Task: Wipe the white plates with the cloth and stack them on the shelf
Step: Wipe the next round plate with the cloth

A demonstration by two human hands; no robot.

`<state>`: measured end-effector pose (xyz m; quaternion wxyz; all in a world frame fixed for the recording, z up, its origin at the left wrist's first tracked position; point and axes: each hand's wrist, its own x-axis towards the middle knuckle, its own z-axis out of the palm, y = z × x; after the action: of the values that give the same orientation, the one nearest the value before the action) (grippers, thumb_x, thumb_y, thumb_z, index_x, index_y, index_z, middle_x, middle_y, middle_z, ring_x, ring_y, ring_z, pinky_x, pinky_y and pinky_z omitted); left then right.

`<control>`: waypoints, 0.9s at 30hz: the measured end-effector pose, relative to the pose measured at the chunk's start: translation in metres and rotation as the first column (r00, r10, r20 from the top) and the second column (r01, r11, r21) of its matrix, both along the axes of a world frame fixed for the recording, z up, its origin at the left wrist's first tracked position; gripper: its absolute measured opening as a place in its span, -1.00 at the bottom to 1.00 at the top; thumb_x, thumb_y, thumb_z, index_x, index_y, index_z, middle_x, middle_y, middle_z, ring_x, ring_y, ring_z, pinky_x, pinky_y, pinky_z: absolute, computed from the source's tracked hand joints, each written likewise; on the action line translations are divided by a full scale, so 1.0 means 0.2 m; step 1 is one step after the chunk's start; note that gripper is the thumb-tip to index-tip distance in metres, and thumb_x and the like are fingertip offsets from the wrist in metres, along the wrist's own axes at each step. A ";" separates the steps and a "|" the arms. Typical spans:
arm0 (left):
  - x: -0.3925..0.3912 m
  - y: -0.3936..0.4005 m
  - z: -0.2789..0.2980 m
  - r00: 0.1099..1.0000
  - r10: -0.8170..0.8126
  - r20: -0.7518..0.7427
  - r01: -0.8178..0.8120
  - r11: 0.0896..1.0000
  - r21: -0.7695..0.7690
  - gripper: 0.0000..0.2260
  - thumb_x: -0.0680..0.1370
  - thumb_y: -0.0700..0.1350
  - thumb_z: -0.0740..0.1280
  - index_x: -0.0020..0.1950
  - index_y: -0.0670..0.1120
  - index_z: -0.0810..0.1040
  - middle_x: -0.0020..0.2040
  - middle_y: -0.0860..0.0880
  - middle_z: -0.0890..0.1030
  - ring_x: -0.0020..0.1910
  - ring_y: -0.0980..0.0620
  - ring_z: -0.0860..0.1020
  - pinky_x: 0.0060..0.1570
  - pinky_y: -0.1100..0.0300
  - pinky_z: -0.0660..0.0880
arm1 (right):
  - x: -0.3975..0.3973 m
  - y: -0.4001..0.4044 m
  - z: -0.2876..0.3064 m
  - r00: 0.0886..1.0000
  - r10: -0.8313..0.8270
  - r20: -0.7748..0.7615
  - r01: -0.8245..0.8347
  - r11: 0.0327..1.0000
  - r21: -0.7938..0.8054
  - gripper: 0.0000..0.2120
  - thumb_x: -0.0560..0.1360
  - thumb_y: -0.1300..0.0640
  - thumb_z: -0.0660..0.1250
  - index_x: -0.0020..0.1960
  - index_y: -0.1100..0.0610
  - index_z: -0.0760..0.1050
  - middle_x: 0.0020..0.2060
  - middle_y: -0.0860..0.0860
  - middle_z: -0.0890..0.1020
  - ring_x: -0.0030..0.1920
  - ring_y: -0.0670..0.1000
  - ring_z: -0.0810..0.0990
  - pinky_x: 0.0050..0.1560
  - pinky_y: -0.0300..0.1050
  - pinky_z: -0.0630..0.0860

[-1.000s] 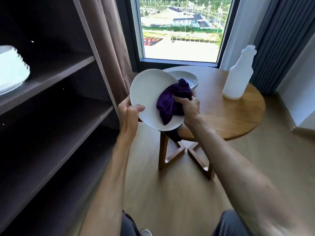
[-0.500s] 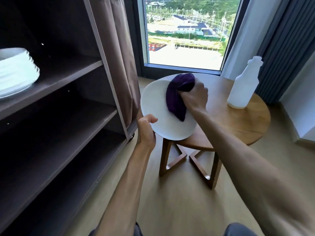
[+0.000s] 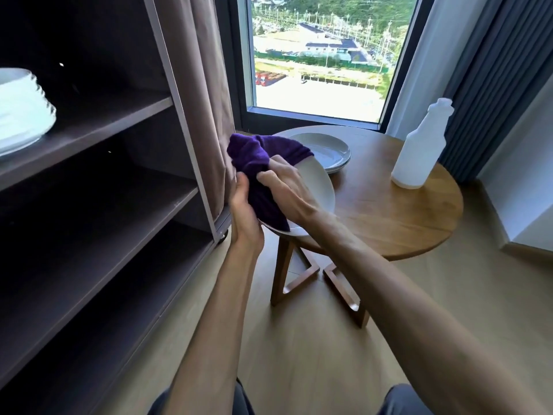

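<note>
Both forearms reach forward from the bottom of the view and meet in front of the shelf's edge. The left hand point(image 3: 244, 209) grips the near left rim of a white plate point(image 3: 318, 187), thumb pointing up against the cloth; its fingers are hidden behind the plate. The plate is tilted steeply, its face turned toward the person, held in the air above the near edge of the worktop. The right hand point(image 3: 288, 187) lies across the plate's face with its fingers curled into a purple cloth point(image 3: 254, 163), bunching it against the plate; the cloth spills over the plate's upper rim and hangs down its left side.

The round wooden worktop point(image 3: 389, 214) stands on crossed wooden legs over a pale wood floor. More white plates point(image 3: 324, 151) lie stacked on it just behind the held plate, and a white plastic bottle point(image 3: 419, 148) stands upright near its right edge. On the left, a dark shelf unit point(image 3: 98, 130) carries a stack of white plates point(image 3: 21, 112) on its upper board. A brown curtain point(image 3: 197, 94) hangs beside the unit, next to a window point(image 3: 323, 55).
</note>
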<state>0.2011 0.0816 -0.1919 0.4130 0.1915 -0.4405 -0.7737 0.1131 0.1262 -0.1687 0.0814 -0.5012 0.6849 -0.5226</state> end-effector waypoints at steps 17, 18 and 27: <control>0.01 -0.05 -0.03 0.984 0.177 0.023 -0.173 0.978 -0.119 -0.50 0.62 0.11 0.19 0.53 -0.02 0.40 0.37 -0.10 0.57 0.28 -0.10 0.60 0.13 0.05 0.64 | -0.27 -0.06 0.07 0.772 -0.529 -0.352 0.611 0.771 0.180 -0.78 0.46 0.09 0.37 0.04 0.19 0.58 0.00 0.16 0.64 0.02 0.25 0.60 -0.07 0.02 0.48; 0.01 -0.07 -0.03 0.978 0.209 0.021 -0.205 0.969 -0.135 -0.49 0.60 0.10 0.19 0.53 -0.02 0.40 0.38 -0.09 0.56 0.28 -0.08 0.59 0.09 0.11 0.64 | -0.24 -0.03 0.04 0.759 -0.519 -0.394 0.626 0.748 0.220 -0.79 0.46 0.12 0.35 0.05 0.19 0.57 0.00 0.18 0.64 0.03 0.27 0.60 -0.07 0.02 0.47; -0.04 -0.05 -0.03 0.986 0.166 -0.027 -0.162 0.980 0.113 -0.58 0.71 0.08 0.12 0.41 -0.17 0.45 0.26 -0.25 0.60 0.24 -0.23 0.61 0.36 -0.18 0.50 | -0.04 0.03 0.10 0.982 -0.048 -0.181 0.127 0.883 0.453 -0.72 0.35 0.07 0.54 -0.36 0.16 0.49 -0.43 0.01 0.44 -0.38 -0.01 0.40 -0.33 -0.16 0.33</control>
<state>0.1926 0.0722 -0.1987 0.4721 0.2355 -0.3720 -0.7637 0.1045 0.1315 -0.1493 0.1180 -0.4772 0.8159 -0.3045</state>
